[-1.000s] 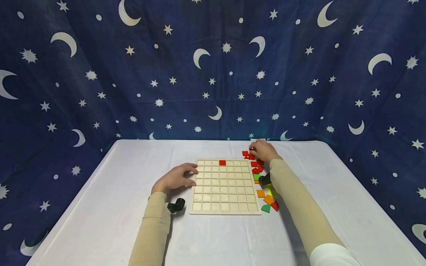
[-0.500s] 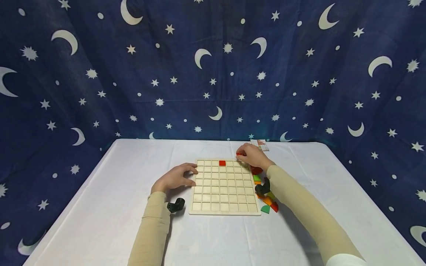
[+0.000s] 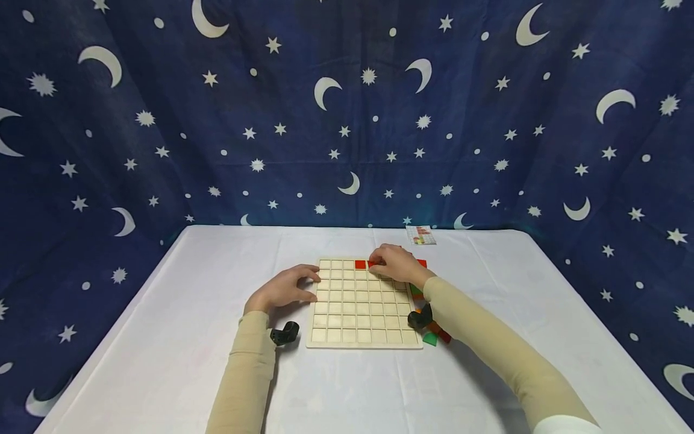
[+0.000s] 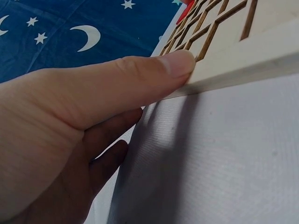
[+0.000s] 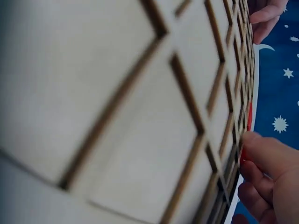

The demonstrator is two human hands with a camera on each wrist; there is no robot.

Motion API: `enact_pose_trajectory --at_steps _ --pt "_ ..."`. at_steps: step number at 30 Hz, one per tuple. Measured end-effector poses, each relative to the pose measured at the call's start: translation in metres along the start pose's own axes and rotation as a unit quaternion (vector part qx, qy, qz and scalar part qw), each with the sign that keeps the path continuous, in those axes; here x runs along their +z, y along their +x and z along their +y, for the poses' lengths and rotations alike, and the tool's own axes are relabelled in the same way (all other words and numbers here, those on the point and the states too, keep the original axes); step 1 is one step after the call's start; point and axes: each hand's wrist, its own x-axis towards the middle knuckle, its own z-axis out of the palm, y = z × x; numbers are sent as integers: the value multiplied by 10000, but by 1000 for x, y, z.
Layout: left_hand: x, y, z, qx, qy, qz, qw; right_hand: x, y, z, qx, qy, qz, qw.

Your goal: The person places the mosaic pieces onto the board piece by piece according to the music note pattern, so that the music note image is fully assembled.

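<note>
A wooden grid board (image 3: 355, 308) lies on the white table. One red square tile (image 3: 360, 264) sits in a cell of its far row. My right hand (image 3: 397, 264) pinches another red tile (image 5: 243, 154) between thumb and fingers at the cell just right of the first. Most of that tile is hidden by the fingers. My left hand (image 3: 283, 289) rests against the board's left edge, thumb and fingers spread along it. In the left wrist view its thumb (image 4: 180, 63) touches the rim.
Loose coloured pieces lie along the board's right side, partly under my right forearm, among them a green piece (image 3: 430, 339) and a red piece (image 3: 423, 263). A small printed card (image 3: 421, 235) lies at the far table edge. A dark blue star-patterned cloth (image 3: 347, 120) hangs behind.
My right hand has moved left from the pile of red pieces to the board's far row, carrying a red tile. The printed card came into fuller view. My left hand stayed put.
</note>
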Motion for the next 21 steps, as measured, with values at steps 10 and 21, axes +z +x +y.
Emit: enact_pose_trajectory --at_steps 10,21 --pt "1 0 0 86 -46 -12 10000 -5 5 -2 -36 -14 -226 9997" --pt "1 0 -1 45 -26 9 10000 -7 8 -3 117 311 -236 9992"
